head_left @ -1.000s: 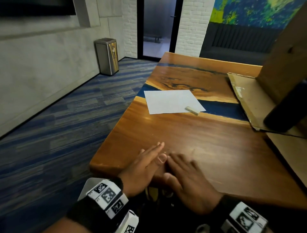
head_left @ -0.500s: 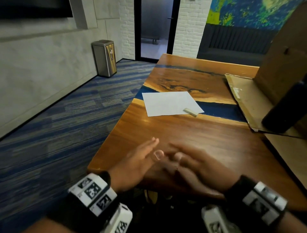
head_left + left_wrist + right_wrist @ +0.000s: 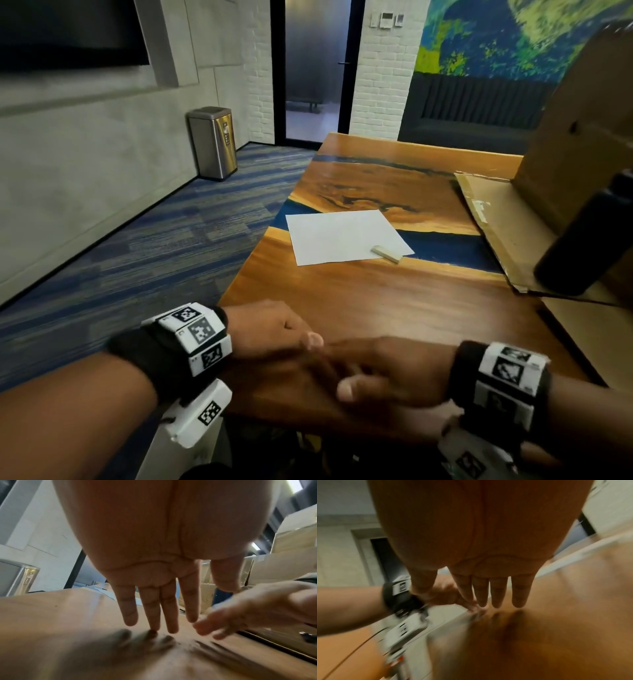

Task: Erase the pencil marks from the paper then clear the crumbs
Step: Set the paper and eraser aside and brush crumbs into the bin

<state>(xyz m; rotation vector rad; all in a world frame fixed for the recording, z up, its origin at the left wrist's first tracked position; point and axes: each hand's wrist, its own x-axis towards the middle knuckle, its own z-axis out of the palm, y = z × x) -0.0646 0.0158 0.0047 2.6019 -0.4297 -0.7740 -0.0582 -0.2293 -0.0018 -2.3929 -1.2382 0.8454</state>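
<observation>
A white sheet of paper [image 3: 346,236] lies mid-table on the wooden table [image 3: 394,301]. A small beige eraser [image 3: 386,254] rests at the sheet's near right corner. Both hands are far from them, at the table's front edge. My left hand [image 3: 270,330] holds nothing; in the left wrist view its straight fingers [image 3: 159,608] point down at the wood. My right hand [image 3: 387,370] comes in from the right, also empty, its fingers [image 3: 494,592] straight with tips at the surface. The fingertips of the two hands meet. No pencil marks show on the paper at this distance.
A tall cardboard box [image 3: 582,120] and a flattened cardboard sheet [image 3: 496,226] take up the table's right side, with a black bottle [image 3: 589,240] in front. A steel bin [image 3: 214,142] stands on the carpet to the left of the table.
Both hands lay flat side by side on the table; they have lifted and turned inward so their fingertips meet. Paper and eraser have not moved.
</observation>
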